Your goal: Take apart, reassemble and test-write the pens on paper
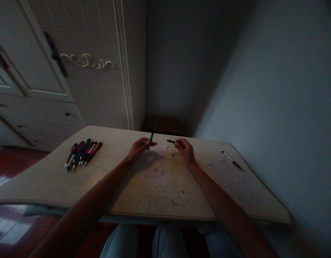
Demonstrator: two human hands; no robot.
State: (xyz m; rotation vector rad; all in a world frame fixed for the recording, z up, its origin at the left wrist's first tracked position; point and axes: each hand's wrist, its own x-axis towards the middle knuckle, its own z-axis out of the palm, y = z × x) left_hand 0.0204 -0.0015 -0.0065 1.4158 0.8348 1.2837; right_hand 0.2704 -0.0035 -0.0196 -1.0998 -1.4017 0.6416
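Observation:
My left hand (142,146) is closed on a teal pen body (152,136), held nearly upright with a thin refill (156,126) sticking out of its top. A short way to the right, my right hand (185,147) pinches a dark pen piece (171,141) that points left; whether it is a barrel or a cap is too dim to tell. The two pieces are apart. Below my left hand lies a written-on sheet of paper (152,172). Near my right hand a tiny dark part (173,154) rests on the table.
Several pens (83,154) lie bunched at the table's left. A white-and-black pen (232,160) lies by a second written sheet (232,181) at the right. A small red bit (183,191) and a spring-like piece (175,203) lie near the front edge. White cupboards (101,96) stand behind.

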